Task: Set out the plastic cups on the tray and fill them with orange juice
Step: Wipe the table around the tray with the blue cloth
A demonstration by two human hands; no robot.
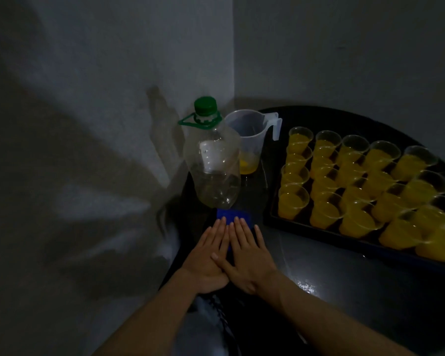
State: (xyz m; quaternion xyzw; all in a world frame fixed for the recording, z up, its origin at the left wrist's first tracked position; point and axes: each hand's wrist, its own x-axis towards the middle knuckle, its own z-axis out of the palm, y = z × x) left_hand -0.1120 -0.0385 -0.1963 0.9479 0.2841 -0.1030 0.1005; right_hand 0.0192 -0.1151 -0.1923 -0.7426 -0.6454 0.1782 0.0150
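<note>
Several clear plastic cups (pixel 293 201) filled with orange juice stand in rows on a dark tray (pixel 271 217) at the right of a round black table. A large clear bottle (pixel 212 165) with a green cap stands to the left of the tray and looks empty. Behind it is a clear measuring jug (pixel 249 140) with a little juice at the bottom. My left hand (pixel 207 255) and my right hand (pixel 247 255) lie flat side by side, fingers straight, on a blue cloth (pixel 233 215) in front of the bottle. My right thumb lies over my left hand.
The black table (pixel 357 291) sits in a corner between two pale walls (pixel 113 98). The room is dim. The tray reaches towards the table's right edge. A patterned fabric (pixel 216 312) shows between my forearms at the table's near edge.
</note>
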